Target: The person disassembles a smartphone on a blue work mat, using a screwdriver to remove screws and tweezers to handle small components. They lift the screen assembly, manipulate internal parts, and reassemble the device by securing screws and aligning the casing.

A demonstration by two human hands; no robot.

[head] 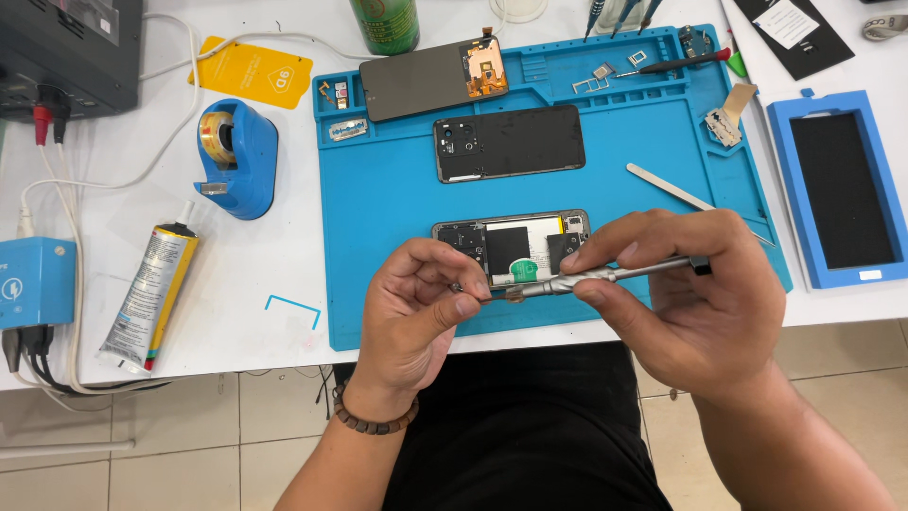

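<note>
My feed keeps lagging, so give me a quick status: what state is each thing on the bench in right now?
Opened phone: back off, insides exposed, flat on the blue mat.
Back cover: detached, lying flat.
Screen panel: separated, lying flat.
Screwdriver: held level by the right hand.
Left hand: fingers pinched at the screwdriver tip.
Glue tube: capped, lying on its side.
Tape dispenser: loaded, upright.

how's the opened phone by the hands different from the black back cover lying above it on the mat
The opened phone shows its insides: dark boards, a white panel and a green sticker. The black back cover is a plain dark face with camera cutouts at its left end. The phone lies at the mat's near edge, partly hidden by the left hand and right hand holding a screwdriver; the cover lies in full view. Both lie flat and lengthwise on the blue mat.
</note>
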